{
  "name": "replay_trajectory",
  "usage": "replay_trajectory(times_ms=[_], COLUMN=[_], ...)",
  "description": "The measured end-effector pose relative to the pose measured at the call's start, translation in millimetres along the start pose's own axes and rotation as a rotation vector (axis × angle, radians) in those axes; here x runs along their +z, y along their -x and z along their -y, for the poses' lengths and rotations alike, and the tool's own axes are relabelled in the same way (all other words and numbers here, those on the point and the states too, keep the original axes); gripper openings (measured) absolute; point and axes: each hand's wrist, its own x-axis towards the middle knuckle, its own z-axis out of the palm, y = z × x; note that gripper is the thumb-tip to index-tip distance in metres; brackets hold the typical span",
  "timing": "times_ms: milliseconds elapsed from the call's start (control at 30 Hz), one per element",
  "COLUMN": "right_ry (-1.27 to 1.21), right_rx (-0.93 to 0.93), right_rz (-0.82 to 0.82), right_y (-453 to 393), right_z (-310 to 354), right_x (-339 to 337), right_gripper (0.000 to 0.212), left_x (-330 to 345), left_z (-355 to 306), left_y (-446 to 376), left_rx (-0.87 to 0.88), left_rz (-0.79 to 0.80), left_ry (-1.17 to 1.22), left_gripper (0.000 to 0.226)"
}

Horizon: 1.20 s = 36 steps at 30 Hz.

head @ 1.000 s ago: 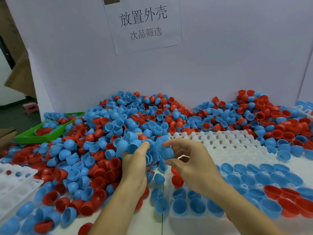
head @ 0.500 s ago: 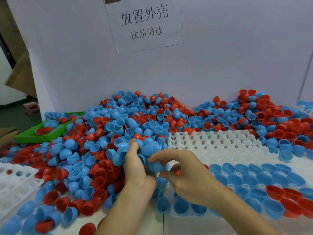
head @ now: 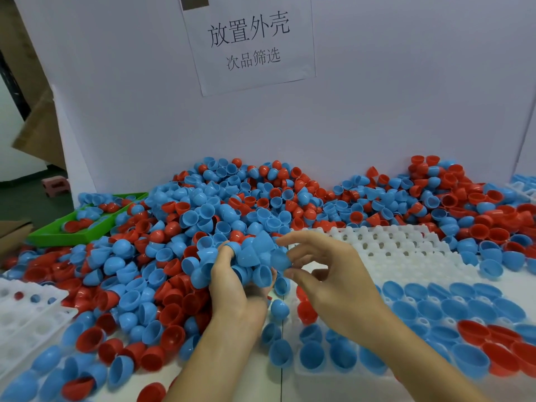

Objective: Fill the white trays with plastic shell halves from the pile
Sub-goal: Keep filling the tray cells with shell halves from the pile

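right hand (head: 333,282) now pinching blue shell (head: 279,259)

Bright even light, blurred lower edges

Two hands in view: left (head: 232,288), right (head: 333,280). White trays: three — one large at right (head: 406,256), one at lower left (head: 26,317), a third just showing at the far right edge (head: 522,190); one green tray (head: 72,236); one paper sign (head: 249,42). Blue shell halves (head: 203,216) and red shell halves (head: 475,219): too many to count, several hundred heaped together.
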Motion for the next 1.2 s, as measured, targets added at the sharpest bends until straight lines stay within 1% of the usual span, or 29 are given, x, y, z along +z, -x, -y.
replay_trajectory(times_ms=[67,133,233,333,433,467,600,667,733,800,900,1033,1200], right_ry=[-0.025,-0.076,-0.145,-0.146,-0.131,-0.124,-0.065,-0.048,-0.041,-0.04,-0.025,-0.006,-0.071], right_rx=[0.004,0.014,0.039,0.074,0.093,0.096,0.076,0.08,0.096,0.122,0.144,0.146,0.205], right_rz=[-0.029,-0.023,0.021,0.064,0.1,0.1,0.04,0.031,0.042,0.054,0.056,0.076,0.112], right_y=[-0.4,-0.5,0.1,2.1,2.7,2.5,1.4,1.6,2.0,2.9,5.6,8.8,8.3], right_z=[-0.1,-0.2,-0.7,-2.0,-3.1,-3.0,-1.5,-0.7,0.0,1.4,3.7,8.1,12.7], right_x=[-1.0,-1.9,-1.2,2.0,3.7,4.2,6.8,7.7,8.5,10.7,15.3,17.7,12.4], right_gripper=[0.05,0.05,0.046,0.041,0.03,0.026,0.015,0.011,0.008,0.008,0.011,0.02,0.032], left_x=[-1.2,-2.0,-2.3,-2.6,-3.5,-3.2,-1.5,-1.1,-1.0,-0.3,0.3,-0.7,-1.3], left_z=[0.5,1.0,0.5,0.7,1.9,1.9,1.0,2.6,5.9,8.1,5.9,4.8,-0.2], left_y=[-1.5,-1.8,0.0,0.2,-1.7,-1.3,0.1,1.1,2.3,4.2,7.3,8.2,7.6], left_rx=[-0.002,-0.01,-0.021,-0.015,-0.004,0.0,0.015,-0.009,-0.04,-0.043,-0.026,0.018,0.004], left_rz=[-0.005,-0.008,0.019,0.009,0.01,0.007,-0.021,-0.026,-0.029,-0.036,-0.055,-0.031,-0.005], left_ry=[-0.002,-0.002,-0.017,-0.039,-0.049,-0.057,-0.102,-0.112,-0.122,-0.141,-0.135,-0.133,-0.127], left_gripper=[0.013,0.018,0.028,0.03,0.042,0.042,0.027,0.03,0.038,0.042,0.036,0.024,0.029])
